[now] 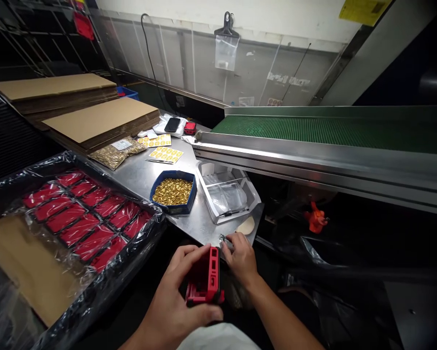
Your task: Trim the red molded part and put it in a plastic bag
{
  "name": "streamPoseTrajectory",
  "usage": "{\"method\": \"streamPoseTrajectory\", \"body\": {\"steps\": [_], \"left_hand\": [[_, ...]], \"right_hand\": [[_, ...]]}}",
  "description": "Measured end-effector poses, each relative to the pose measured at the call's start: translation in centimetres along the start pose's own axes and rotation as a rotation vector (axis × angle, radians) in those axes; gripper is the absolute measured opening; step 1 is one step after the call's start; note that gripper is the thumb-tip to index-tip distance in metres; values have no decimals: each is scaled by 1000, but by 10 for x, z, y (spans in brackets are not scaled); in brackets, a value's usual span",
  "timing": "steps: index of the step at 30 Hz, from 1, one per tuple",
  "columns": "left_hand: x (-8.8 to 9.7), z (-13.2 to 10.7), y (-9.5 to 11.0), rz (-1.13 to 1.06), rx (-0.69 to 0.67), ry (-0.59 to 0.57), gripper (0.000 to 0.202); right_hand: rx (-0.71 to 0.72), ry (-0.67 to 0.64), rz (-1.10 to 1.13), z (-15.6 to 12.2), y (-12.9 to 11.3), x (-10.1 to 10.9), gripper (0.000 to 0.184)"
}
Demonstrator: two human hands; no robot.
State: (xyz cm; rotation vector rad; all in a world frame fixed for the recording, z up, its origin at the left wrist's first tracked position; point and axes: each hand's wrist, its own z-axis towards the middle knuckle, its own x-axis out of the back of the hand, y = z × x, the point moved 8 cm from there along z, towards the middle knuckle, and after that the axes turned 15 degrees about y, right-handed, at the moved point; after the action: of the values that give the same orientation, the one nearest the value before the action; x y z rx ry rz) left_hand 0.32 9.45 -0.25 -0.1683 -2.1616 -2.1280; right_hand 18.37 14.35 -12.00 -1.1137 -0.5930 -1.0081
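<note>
Work looks partway along, I'd judge: rows of red, block-shaped pieces (67,217) lie under clear film in a wide tray lined with black plastic (127,273), while one boxy red plastic housing with black edging (213,274) is out, held in the left hand (178,287) beyond the near edge of the grey metal surface (196,226). How many remain to be done, I can't tell. The housing shows rectangular openings down its narrow side. The left grip is curled around it, thumb nearest the body. The right hand (240,257) pinches a small grey metallic item (226,241), mostly hidden, near a blue container (192,195) of small gold-coloured pieces (172,191).
</note>
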Motion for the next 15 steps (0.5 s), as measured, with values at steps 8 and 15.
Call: {"method": "streamPoseTrajectory", "body": {"steps": [8, 15], "left_hand": [[-2, -7, -8, -141, 227, 13, 70], [4, -5, -7, -62, 234, 68, 68]], "right_hand": [[25, 0, 89, -19, 22, 1, 27], [-73, -6, 251, -15, 12, 27, 25]]}}
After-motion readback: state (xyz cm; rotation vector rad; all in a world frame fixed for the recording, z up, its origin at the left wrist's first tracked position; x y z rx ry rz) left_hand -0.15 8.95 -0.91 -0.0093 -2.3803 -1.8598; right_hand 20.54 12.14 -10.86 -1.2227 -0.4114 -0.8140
